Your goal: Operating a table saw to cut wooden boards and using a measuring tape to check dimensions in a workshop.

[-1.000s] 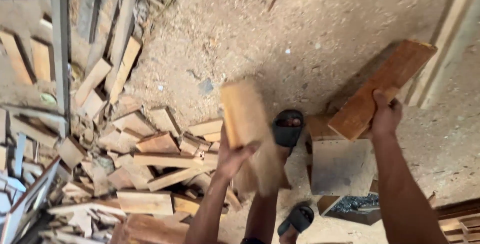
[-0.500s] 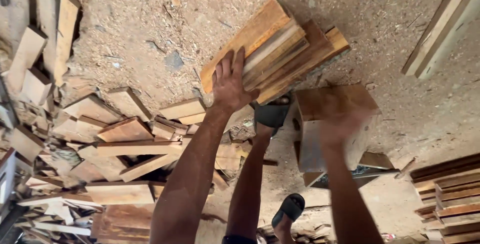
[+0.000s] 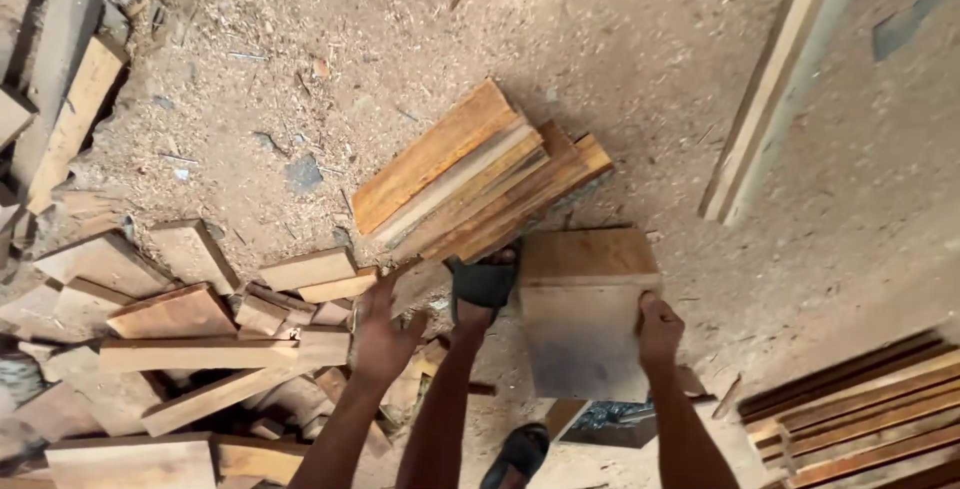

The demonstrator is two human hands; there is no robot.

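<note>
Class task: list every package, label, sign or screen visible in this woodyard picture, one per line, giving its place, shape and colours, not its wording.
None in view: only bare wood offcuts, a bundle of planks and a wooden block on the sawdust floor.

scrap pile (image 3: 180, 349) left, block (image 3: 585, 314) right

Even, soft daylight, no glare; sawdust floor (image 3: 620, 39) bright, slightly washed. Shadows faint, darkest under wood stack (image 3: 480, 174). Left hand (image 3: 380, 334) motion-blurred; right hand (image 3: 658, 334) sharper. Wide-angle stretch at edges, corners softer.
</note>
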